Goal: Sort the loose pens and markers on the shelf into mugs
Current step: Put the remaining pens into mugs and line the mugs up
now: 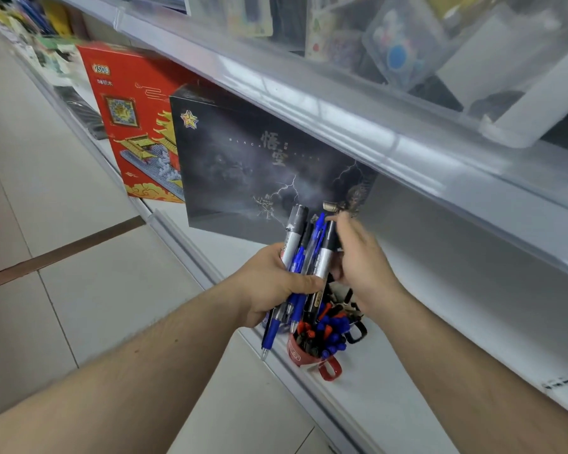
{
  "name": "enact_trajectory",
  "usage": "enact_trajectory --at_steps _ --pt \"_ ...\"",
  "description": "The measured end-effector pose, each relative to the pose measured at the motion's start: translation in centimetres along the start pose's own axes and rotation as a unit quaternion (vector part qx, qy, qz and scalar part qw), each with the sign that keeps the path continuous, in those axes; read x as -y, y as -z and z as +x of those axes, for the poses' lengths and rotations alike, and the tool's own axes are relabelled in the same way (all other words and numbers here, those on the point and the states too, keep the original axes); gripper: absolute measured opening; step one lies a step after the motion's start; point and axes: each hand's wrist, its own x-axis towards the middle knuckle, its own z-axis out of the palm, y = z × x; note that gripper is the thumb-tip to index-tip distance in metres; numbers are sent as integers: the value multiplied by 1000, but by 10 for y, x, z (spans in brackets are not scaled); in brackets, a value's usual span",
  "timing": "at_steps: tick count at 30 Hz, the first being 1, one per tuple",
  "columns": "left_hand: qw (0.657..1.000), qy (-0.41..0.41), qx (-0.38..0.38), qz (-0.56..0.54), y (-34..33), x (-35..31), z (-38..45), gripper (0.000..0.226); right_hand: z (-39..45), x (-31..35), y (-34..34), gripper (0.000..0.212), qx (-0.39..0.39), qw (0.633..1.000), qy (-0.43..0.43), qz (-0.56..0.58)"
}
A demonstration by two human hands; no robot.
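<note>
One view only, from my head, angled forward and down, tilted so the white metal lower shelf [391, 398] runs diagonally from upper left to lower right. Wide lens; edges bend. My forearms enter from the bottom edge, and my left hand [276, 283] and right hand [361, 257] meet near frame centre, close to the lens, above that shelf's front edge. The beige tiled floor [46, 224] fills the left side; the clear-fronted upper shelf [341, 103] crosses the top right, blurred.

Bunched blue pens [297, 267] and silver markers [323, 260] above a pen-filled red mug [300, 353].
</note>
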Motion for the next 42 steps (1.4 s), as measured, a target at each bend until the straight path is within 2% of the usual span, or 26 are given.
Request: enact_trajectory --at_steps 3,7,8,9,11,15,21,24,27,31,33,34,35,36,37,38,39,40,41,42 --pt "1000 5 -1 22 2 -1 -6 27 -11 -10 -7 31 -6 994 30 -105" --pt "996 4 -87 21 21 -5 -12 21 -13 -1 2 12 -138 988 45 -50" --pt "993 4 -114 7 27 -7 -14 20 -13 0 6 17 -151 986 53 -50" --pt "991 3 -137 -4 32 -8 -15 18 -14 -4 9 31 -155 984 63 -61" --pt "983 4 -180 -15 41 -10 -17 14 -14 -14 8 37 -144 978 84 -122" --pt "973 8 -231 -11 50 -7 -15 14 -7 -31 -2 31 -131 961 119 -211" --pt "977 10 -211 -6 46 -5 -7 13 23 -67 -36 27 -67 919 164 -353" --pt "980 12 -200 7 44 -2 -4 15 33 -87 -49 14 -43 888 163 -428" --pt "982 9 -190 -8 44 -1 -4 18 38 -100 -59 15 -19 852 151 -500" --pt "987 -1 -160 -22 42 0 -4 22 39 -116 -64 29 51 728 102 -676" --pt "991 -7 -133 -23 41 0 -4 21 36 -113 -64 38 71 706 62 -702" --pt "993 -10 -117 -27 41 0 -4 20 34 -106 -63 42 86 706 34 -702" --pt "994 -11 -99 -34 40 -2 -5 21 31 -96 -61 43 95 723 9 -685" --pt "996 -13 -77 -37 38 -2 -7 22 28 -84 -58 41 90 769 -8 -632" --pt "998 -16 -51 -35 36 -3 -9 23 24 -70 -53 37 64 843 -18 -534" --pt "999 -20 -22 -28 34 -2 -10 22 17 -54 -48 31 27 923 -28 -384" --pt "999 -23 9 -22 31 -2 -11 23 9 -38 -42 29 -9 974 -42 -221" --pt "999 -26 38 -17 29 0 -12 26 -1 -21 -36 29 -38 994 -61 -87" --pt "998 -26 63 -11 27 0 -12 29 -11 -7 -28 31 -48 996 -71 -2" --pt "996 -24 82 -4 25 1 -12 31 -21 6 -20 33 -45 996 -71 35"
